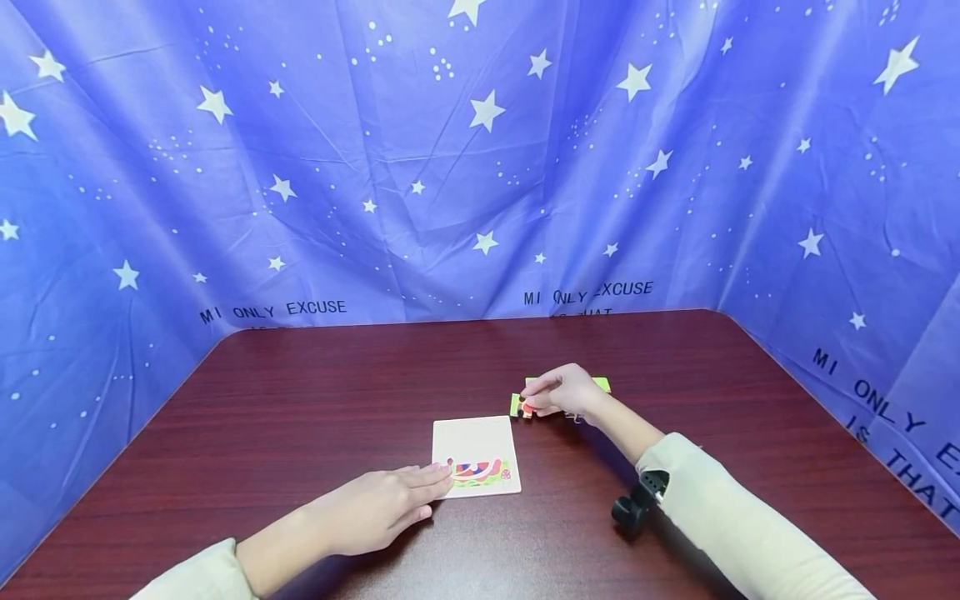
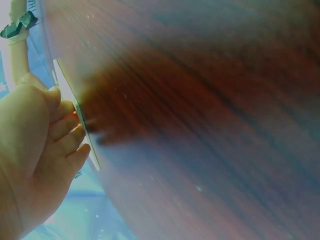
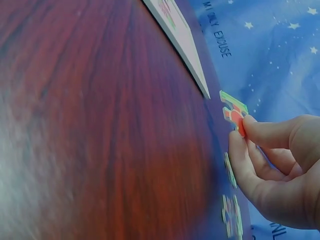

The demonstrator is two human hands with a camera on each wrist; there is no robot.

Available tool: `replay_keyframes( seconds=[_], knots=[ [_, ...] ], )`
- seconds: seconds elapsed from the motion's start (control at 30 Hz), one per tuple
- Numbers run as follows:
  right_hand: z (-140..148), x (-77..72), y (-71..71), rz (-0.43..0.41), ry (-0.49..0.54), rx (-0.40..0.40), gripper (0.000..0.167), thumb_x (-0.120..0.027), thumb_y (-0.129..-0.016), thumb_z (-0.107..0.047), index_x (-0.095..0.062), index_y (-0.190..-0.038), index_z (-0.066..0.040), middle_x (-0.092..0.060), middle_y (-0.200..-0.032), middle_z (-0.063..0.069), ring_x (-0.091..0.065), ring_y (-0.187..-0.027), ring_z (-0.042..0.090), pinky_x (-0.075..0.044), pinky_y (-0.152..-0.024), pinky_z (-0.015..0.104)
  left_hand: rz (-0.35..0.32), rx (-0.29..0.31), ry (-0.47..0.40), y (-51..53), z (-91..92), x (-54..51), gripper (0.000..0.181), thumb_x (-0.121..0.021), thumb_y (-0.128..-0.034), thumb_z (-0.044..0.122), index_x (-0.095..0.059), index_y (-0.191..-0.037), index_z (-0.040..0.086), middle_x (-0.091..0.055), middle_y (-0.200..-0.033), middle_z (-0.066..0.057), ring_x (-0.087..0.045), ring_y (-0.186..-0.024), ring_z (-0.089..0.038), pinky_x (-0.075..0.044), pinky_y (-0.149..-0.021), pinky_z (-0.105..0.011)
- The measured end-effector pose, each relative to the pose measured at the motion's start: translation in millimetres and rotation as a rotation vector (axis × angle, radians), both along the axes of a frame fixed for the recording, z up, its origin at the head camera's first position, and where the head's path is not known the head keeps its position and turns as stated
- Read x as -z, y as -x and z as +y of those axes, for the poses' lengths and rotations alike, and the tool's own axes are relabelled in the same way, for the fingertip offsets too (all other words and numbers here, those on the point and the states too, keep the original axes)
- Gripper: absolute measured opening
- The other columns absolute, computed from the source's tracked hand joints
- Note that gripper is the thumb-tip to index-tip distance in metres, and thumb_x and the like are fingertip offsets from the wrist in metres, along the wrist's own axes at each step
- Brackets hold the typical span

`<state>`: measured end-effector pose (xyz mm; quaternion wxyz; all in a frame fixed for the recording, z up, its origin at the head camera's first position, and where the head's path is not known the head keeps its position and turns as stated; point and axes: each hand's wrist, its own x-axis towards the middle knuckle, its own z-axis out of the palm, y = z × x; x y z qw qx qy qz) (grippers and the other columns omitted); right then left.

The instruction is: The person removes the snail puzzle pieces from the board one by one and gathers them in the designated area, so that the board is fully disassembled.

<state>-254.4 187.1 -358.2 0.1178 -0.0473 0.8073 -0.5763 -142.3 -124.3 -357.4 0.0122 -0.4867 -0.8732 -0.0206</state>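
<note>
A square puzzle board (image 1: 472, 437) lies on the table, its lower part filled with colourful pieces and its upper part pale and bare. The straight fingers of my left hand (image 1: 382, 504) rest on its lower left edge; in the left wrist view that hand (image 2: 45, 145) lies against the board's thin side. Beyond the board to the right, my right hand (image 1: 566, 390) pinches a puzzle piece (image 3: 235, 112), green and red, between thumb and fingertips. The piece is lifted off the table in the right wrist view, where the right hand (image 3: 280, 160) shows from the side.
More puzzle pieces (image 3: 231, 215) lie on the table beneath and beside the right hand, partly hidden by it in the head view. A blue star-patterned curtain (image 1: 480, 167) hangs behind the dark wooden table (image 1: 337, 375). A black camera (image 1: 637, 504) is strapped at the right wrist.
</note>
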Motion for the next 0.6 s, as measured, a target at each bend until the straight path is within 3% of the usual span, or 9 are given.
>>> replay_keyframes(
  seconds=[0.13, 0.33, 0.6],
  knots=[
    [6, 0.4, 0.8, 0.024, -0.072, 0.023, 0.024, -0.071, -0.081, 0.004, -0.069, -0.103, 0.013, -0.072, -0.102, 0.023, -0.068, -0.064, 0.004, -0.061, -0.063, 0.025, 0.003, -0.003, 0.001, -0.9, 0.1, -0.1, 0.041, -0.042, -0.1034, 0.023, -0.049, -0.141, 0.010, -0.048, -0.149, -0.004, -0.050, -0.135, -0.019, -0.046, -0.108, -0.038],
    [14, -1.2, -0.4, 0.123, -0.344, 0.055, 0.015, -0.075, -0.079, -0.006, -0.077, -0.093, -0.002, -0.076, -0.076, 0.010, -0.062, -0.050, 0.004, -0.044, -0.043, 0.017, -0.004, -0.012, -0.005, -1.3, -0.1, 0.6, 0.041, -0.043, -0.1027, 0.023, -0.049, -0.141, 0.010, -0.047, -0.149, -0.004, -0.049, -0.135, -0.019, -0.046, -0.108, -0.038],
    [17, -2.5, 1.0, 0.215, -0.507, 0.070, 0.009, -0.076, -0.077, -0.010, -0.079, -0.086, -0.009, -0.074, -0.068, 0.002, -0.055, -0.047, 0.002, -0.045, -0.045, 0.019, 0.005, -0.007, -0.012, -1.2, -0.1, 1.0, 0.041, -0.043, -0.1030, 0.023, -0.049, -0.141, 0.010, -0.048, -0.148, -0.004, -0.050, -0.134, -0.019, -0.047, -0.107, -0.038]
  ],
)
